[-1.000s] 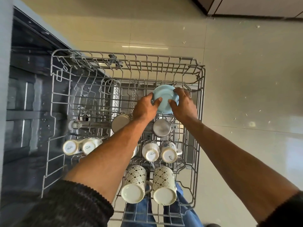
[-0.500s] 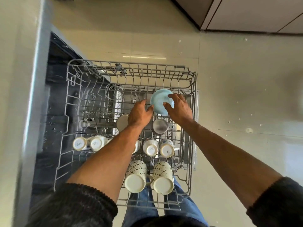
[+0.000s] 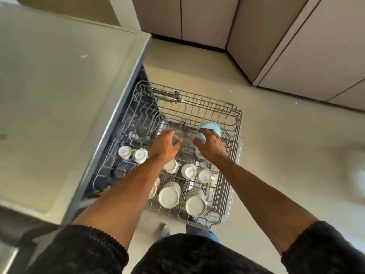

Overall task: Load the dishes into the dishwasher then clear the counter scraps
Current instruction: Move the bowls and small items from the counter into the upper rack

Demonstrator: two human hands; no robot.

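Note:
The grey wire dishwasher rack (image 3: 238,123) is pulled out over the floor. A light blue bowl (image 3: 210,129) sits upside down at its far right. My right hand (image 3: 210,144) lies over the bowl's near side, fingers curved on it. Left of the bowl, my left hand (image 3: 165,146) hovers above the rack with loosely spread fingers, holding nothing. Several white cups (image 3: 188,171) and two patterned mugs (image 3: 195,202) stand upside down in the near rows.
The pale countertop (image 3: 59,95) lies to the left, its edge over the open dishwasher. Grey cabinet doors (image 3: 296,46) line the back and right. Tiled floor (image 3: 286,145) spreads to the right of the rack.
My left hand has come off the blue bowl and drawn back to the left. The right hand stays on the bowl. The view has risen and swung left, showing the countertop.

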